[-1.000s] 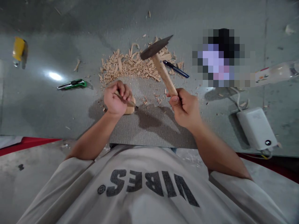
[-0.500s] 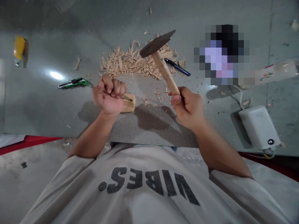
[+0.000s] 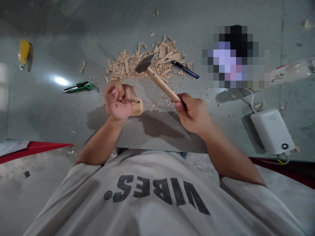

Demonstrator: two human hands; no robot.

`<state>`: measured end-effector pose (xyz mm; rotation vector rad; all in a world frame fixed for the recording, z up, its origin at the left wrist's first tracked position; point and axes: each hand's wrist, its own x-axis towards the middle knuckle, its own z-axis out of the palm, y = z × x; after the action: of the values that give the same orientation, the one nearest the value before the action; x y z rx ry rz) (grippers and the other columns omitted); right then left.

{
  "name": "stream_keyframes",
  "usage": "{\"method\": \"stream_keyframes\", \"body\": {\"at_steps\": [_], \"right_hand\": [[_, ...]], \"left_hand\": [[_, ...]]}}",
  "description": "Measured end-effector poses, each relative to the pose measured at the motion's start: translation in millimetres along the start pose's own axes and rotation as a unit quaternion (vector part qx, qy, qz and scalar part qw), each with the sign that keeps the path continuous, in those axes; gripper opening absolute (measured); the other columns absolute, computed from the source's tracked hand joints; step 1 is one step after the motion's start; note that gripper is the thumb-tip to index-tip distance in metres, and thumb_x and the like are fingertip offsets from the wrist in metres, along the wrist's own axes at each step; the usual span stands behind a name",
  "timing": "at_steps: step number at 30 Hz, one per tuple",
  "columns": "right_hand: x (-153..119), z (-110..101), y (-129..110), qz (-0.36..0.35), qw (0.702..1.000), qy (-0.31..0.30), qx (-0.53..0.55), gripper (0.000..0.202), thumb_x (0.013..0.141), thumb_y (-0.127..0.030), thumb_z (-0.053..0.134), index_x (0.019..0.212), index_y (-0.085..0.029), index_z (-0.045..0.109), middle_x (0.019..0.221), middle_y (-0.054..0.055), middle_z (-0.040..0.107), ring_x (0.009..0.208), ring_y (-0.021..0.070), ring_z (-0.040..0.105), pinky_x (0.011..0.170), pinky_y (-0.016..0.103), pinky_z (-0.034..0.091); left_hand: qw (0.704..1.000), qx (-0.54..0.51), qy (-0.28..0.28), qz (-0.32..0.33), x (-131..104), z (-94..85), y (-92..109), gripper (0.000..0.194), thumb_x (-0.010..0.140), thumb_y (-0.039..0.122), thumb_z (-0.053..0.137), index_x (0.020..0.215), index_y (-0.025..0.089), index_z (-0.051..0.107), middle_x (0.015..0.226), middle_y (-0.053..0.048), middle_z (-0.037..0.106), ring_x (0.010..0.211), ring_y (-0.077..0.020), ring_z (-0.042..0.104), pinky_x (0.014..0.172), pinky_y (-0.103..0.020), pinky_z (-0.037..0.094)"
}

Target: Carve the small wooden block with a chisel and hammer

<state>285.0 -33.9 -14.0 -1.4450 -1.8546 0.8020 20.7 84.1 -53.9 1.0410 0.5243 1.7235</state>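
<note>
My left hand (image 3: 119,100) is closed around a thin chisel (image 3: 136,101), most of which the fingers hide. Its dark tip shows over a small, pale wooden block (image 3: 136,110) with rounded corners, partly covered by the same hand. In my right hand (image 3: 194,113) is the end of a wooden hammer handle (image 3: 162,84). The dark metal hammer head (image 3: 145,64) is raised above the wood shavings, up and to the right of my left hand.
Wood shavings (image 3: 125,65) lie heaped beyond my hands, with a dark blue pen (image 3: 185,69) at their right. A green utility knife (image 3: 78,87) and a yellow tool (image 3: 24,51) lie left. On the right are a white box (image 3: 272,131) with a cable and a clear bottle (image 3: 292,71).
The hammer has swung left and down, its head now nearer my left hand. My right hand has shifted slightly left. My left hand has turned a little, keeping the chisel at the block.
</note>
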Motion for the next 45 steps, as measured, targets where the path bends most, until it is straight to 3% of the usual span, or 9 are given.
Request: {"method": "stream_keyframes", "body": {"at_steps": [4, 9, 14, 18, 23, 29, 33, 40, 45], "right_hand": [[2, 0, -1, 0.013, 1.0, -0.023, -0.016, 0.048, 0.122, -0.064, 0.043, 0.112, -0.022, 0.065, 0.076, 0.005, 0.06, 0.063, 0.0175, 0.051, 0.065, 0.034, 0.034], [3, 1, -2, 0.022, 0.998, -0.043, -0.031, 0.044, 0.122, -0.061, 0.042, 0.114, -0.023, 0.063, 0.08, 0.007, 0.063, 0.067, 0.0191, 0.054, 0.068, 0.035, 0.036], [2, 0, -3, 0.033, 0.997, -0.055, -0.041, 0.04, 0.121, -0.057, 0.044, 0.116, -0.023, 0.064, 0.083, 0.008, 0.065, 0.07, 0.0208, 0.055, 0.07, 0.036, 0.037], [3, 1, -2, 0.03, 0.998, -0.047, -0.024, 0.041, 0.121, -0.058, 0.044, 0.109, -0.023, 0.062, 0.079, 0.006, 0.062, 0.066, 0.0196, 0.051, 0.067, 0.036, 0.033], [4, 2, -1, 0.017, 0.999, -0.02, 0.019, 0.048, 0.12, -0.068, 0.049, 0.1, -0.025, 0.058, 0.071, 0.004, 0.054, 0.063, 0.018, 0.046, 0.063, 0.035, 0.029], [5, 1, -4, 0.022, 0.999, -0.006, 0.034, 0.055, 0.117, -0.075, 0.055, 0.096, -0.025, 0.056, 0.069, 0.003, 0.052, 0.06, 0.0156, 0.042, 0.061, 0.034, 0.025], [3, 4, -5, 0.056, 0.992, -0.053, 0.099, 0.063, 0.119, -0.081, 0.048, 0.1, -0.022, 0.061, 0.075, 0.004, 0.06, 0.065, 0.0148, 0.049, 0.063, 0.032, 0.033], [-5, 19, -13, 0.063, 0.983, -0.072, 0.157, 0.073, 0.118, -0.088, 0.042, 0.102, -0.02, 0.061, 0.073, 0.001, 0.058, 0.066, 0.0127, 0.049, 0.063, 0.029, 0.033], [-9, 18, -22, 0.042, 0.986, -0.09, 0.134, 0.072, 0.119, -0.085, 0.041, 0.103, -0.019, 0.064, 0.075, 0.002, 0.06, 0.064, 0.0124, 0.05, 0.063, 0.03, 0.033]], "left_hand": [[0.999, -0.008, -0.031, 0.003, -2, 0.5, 3, 0.095, 0.104, 0.107, 0.055, 0.067, 0.027, 0.02, 0.053, 0.012, 0.001, 0.037, -0.0089, 0.005, 0.042, -0.03, 0.024], [0.994, -0.009, -0.107, 0.017, -5, 12.4, 12, 0.085, 0.114, 0.075, 0.074, 0.069, 0.026, 0.021, 0.052, 0.011, 0.01, 0.038, -0.0076, 0.012, 0.046, -0.029, 0.024], [0.997, 0.004, -0.076, 0.025, -7, 16.5, 9, 0.092, 0.108, 0.091, 0.071, 0.068, 0.025, 0.02, 0.052, 0.011, 0.005, 0.039, -0.0085, 0.011, 0.045, -0.031, 0.02], [0.995, 0.034, -0.074, -0.049, -8, 11.8, 9, 0.091, 0.109, 0.092, 0.069, 0.068, 0.025, 0.021, 0.055, 0.01, 0.006, 0.042, -0.0094, 0.016, 0.05, -0.033, 0.02], [0.993, 0.036, -0.016, -0.113, -8, 8.0, 4, 0.087, 0.116, 0.091, 0.058, 0.069, 0.026, 0.022, 0.059, 0.01, 0.005, 0.044, -0.0096, 0.015, 0.053, -0.034, 0.017], [0.997, 0.025, 0.012, -0.066, -11, 9.2, -1, 0.089, 0.116, 0.095, 0.048, 0.068, 0.026, 0.02, 0.056, 0.01, 0.003, 0.042, -0.0083, 0.008, 0.051, -0.033, 0.013], [0.999, 0.034, 0.006, -0.023, -18, 16.2, 4, 0.088, 0.12, 0.093, 0.038, 0.067, 0.025, 0.017, 0.054, 0.009, 0.003, 0.042, -0.0086, 0.009, 0.051, -0.033, 0.016], [0.992, 0.056, 0.102, 0.046, -9, 33.8, 28, 0.083, 0.121, 0.088, 0.039, 0.076, 0.023, 0.011, 0.058, 0.008, 0.0, 0.05, -0.0126, 0.0, 0.052, -0.034, 0.017], [0.996, 0.025, 0.082, -0.007, -4, 29.4, 30, 0.079, 0.125, 0.084, 0.031, 0.076, 0.024, 0.014, 0.062, 0.008, 0.006, 0.05, -0.0123, 0.005, 0.053, -0.032, 0.02]]}}
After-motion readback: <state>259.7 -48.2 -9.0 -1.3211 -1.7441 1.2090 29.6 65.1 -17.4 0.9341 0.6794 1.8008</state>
